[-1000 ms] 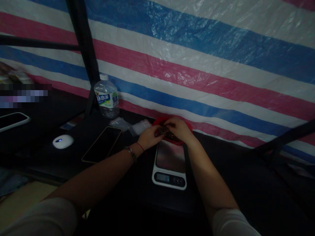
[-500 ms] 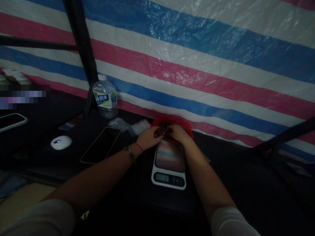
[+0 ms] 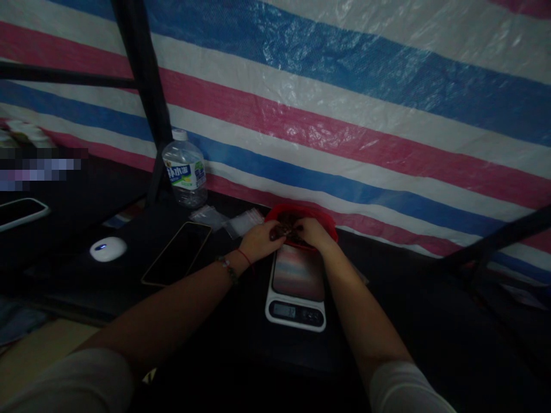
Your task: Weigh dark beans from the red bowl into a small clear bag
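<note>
A red plastic bag or bowl with small dark brown pieces in it stands at the far side of the table. My left hand is at its near left rim, the fingers curled closed around some of the dark pieces. From the right, my right hand reaches in with fingers bent closed among the same pieces; its fingertips are partly hidden. What exactly each hand pinches is too dark to make out. Just below the hands lies a white digital kitchen scale with a shiny plate and a lit display.
Clear zip bags lie left of the red container. Further left are a phone, a white rounded device and a clear plastic bottle. Another phone rests at the far left. A striped tarp hangs behind the black table.
Both hands stay at the red container, with only slight finger movement among the dark pieces. The scale and the other objects have not moved.
</note>
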